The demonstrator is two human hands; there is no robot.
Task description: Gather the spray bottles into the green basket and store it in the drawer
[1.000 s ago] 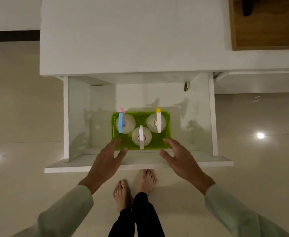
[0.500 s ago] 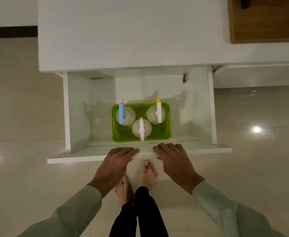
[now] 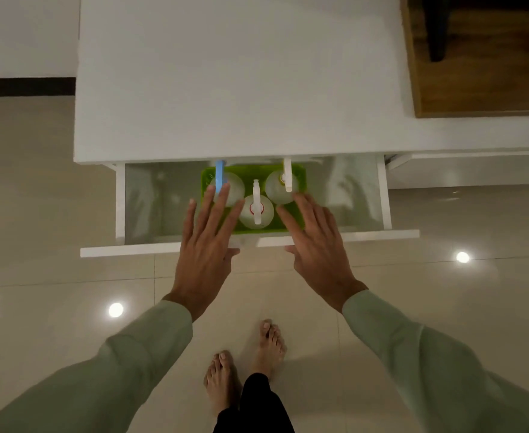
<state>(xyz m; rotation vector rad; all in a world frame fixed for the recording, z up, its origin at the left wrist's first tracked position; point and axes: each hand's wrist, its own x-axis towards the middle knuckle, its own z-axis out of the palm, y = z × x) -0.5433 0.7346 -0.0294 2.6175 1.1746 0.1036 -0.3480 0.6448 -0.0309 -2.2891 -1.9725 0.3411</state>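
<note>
The green basket (image 3: 254,172) sits in the white drawer (image 3: 344,235), which is pushed about halfway under the cabinet top. Three clear spray bottles stand in it: one with a blue head (image 3: 220,179), one with a white head (image 3: 257,207), one with a yellow head (image 3: 285,182). My left hand (image 3: 207,245) and my right hand (image 3: 316,242) are flat with fingers spread, over the drawer's front panel. Their fingertips reach above the basket's near corners. Neither hand holds anything.
The white cabinet top (image 3: 238,79) overhangs the back of the drawer. A wooden surface (image 3: 482,57) lies at the far right. Another drawer edge (image 3: 463,167) shows to the right. Glossy tiled floor (image 3: 38,214) surrounds the cabinet, with my bare feet (image 3: 247,360) below.
The drawer has slid inward, so the basket's back now meets the cabinet edge. My hands went from the basket to the drawer front and now lie flat with fingers spread.
</note>
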